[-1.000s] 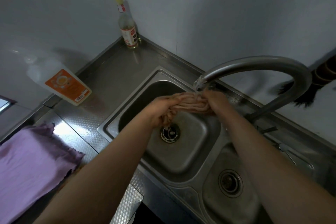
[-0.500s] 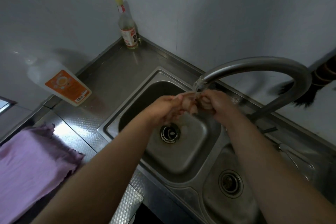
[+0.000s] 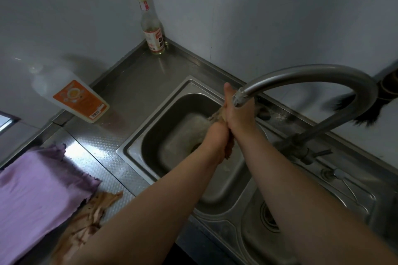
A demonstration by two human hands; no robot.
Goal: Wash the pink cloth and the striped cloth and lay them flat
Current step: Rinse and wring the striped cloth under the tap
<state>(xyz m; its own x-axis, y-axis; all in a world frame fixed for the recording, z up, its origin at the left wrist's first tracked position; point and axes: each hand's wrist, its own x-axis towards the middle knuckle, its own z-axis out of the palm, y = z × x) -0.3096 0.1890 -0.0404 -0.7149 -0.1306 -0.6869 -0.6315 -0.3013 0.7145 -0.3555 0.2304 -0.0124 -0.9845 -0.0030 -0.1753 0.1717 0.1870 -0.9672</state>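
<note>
Over the left sink basin (image 3: 137, 148), both hands grip a wet, brownish-pink cloth (image 3: 217, 115) twisted into a rope. My right hand (image 3: 238, 112) holds its upper end right under the faucet spout (image 3: 239, 98). My left hand (image 3: 214, 136) clamps the lower end, and a tail of the cloth hangs below it. The pink cloth (image 3: 36, 198) lies spread flat on the counter at the left. A brown striped cloth (image 3: 92, 215) lies crumpled next to it, partly hidden under my left forearm.
A white detergent bottle (image 3: 79, 99) with an orange label leans on the left wall. A glass bottle (image 3: 151, 34) stands in the back corner. The curved faucet pipe (image 3: 323, 73) arches over a smaller right basin (image 3: 254, 232). A dark brush (image 3: 361, 112) hangs at the right wall.
My hands went from holding the cloth side by side to stacked, right above left, with the cloth twisted between them. The view dipped, revealing the brown striped cloth on the counter.
</note>
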